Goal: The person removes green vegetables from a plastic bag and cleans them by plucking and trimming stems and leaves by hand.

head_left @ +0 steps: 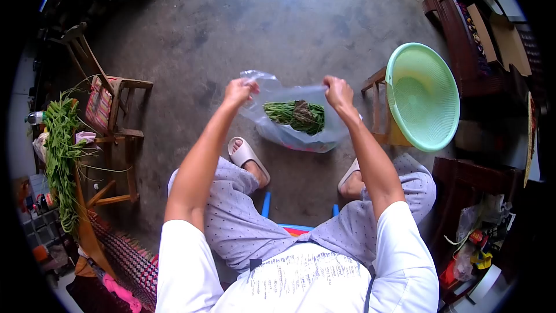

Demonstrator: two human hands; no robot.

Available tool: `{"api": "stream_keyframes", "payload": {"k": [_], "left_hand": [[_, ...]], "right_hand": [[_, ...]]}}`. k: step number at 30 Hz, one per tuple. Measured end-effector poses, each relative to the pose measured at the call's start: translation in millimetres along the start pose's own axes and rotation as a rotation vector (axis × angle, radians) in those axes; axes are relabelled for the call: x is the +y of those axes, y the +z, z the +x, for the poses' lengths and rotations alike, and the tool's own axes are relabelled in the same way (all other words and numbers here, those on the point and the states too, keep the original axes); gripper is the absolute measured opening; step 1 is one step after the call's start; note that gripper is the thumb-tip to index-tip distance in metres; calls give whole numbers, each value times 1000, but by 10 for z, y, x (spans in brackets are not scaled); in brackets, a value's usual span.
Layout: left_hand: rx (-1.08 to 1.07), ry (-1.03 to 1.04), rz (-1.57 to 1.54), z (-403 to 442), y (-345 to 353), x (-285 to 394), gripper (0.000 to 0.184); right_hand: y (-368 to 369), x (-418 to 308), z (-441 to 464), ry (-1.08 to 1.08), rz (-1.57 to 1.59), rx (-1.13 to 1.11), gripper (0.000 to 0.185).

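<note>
A clear plastic bag [301,139] hangs between my knees, its mouth pulled wide. Inside it lies a bundle of long green stalks [289,115] with a dark band around the middle. My left hand [239,91] is closed on the left side of the bag's rim. On the opposite side, my right hand [340,91] pinches the rim, fingers curled over the plastic. The bag's bottom is close to the floor; whether it touches, I cannot tell.
A light green plastic basket [425,98] sits tilted on a wooden stool [376,104] at the right. Loose green stalks [65,156] are heaped on the left near a wooden chair [110,98]. Dark wooden furniture [457,35] stands at the far right. My slippered feet flank the bag.
</note>
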State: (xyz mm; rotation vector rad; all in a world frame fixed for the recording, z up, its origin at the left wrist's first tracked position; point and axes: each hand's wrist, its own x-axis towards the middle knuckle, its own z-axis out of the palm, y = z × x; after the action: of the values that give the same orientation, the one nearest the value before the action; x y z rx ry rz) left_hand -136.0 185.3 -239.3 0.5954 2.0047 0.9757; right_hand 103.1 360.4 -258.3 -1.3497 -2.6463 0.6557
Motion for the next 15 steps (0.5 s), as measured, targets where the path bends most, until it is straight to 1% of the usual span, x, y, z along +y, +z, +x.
{"api": "stream_keyframes", "payload": {"k": [1, 2, 4, 6, 8, 9, 10, 12, 13, 14, 15], "left_hand": [[-1, 62, -8, -89, -102, 127, 16], [-2, 68, -10, -186, -178, 179, 16], [-124, 304, -158, -513, -291, 192, 16], [-232, 94, 23, -1038, -417, 351, 14], [-397, 63, 178, -1277, -358, 49, 16], [-511, 176, 385, -1284, -305, -299, 23], [-620, 295, 594, -1252, -241, -585, 33], [-994, 178, 832, -1274, -127, -663, 62], [-1154, 226, 1047, -1153, -38, -760, 86], [-1102, 174, 1093, -1079, -4, -746, 79], [-1035, 110, 1069, -938, 22, -778, 74]], "right_hand": [[-229, -144, -4, 7, 51, 67, 22], [-412, -208, -63, 7, 48, 73, 22], [-716, -310, -281, -44, 137, 169, 21], [-966, -319, -616, -171, 108, 171, 19], [-855, -33, -947, -378, 97, 25, 20], [-769, -5, -1104, -337, -103, -197, 21], [-660, 41, -1240, -290, -305, -414, 22], [210, 531, -1431, -219, -467, -626, 20], [381, 699, -1598, -273, -484, -706, 22], [499, 811, -1695, -328, -499, -790, 26], [602, 835, -1631, -328, -501, -794, 26]]}}
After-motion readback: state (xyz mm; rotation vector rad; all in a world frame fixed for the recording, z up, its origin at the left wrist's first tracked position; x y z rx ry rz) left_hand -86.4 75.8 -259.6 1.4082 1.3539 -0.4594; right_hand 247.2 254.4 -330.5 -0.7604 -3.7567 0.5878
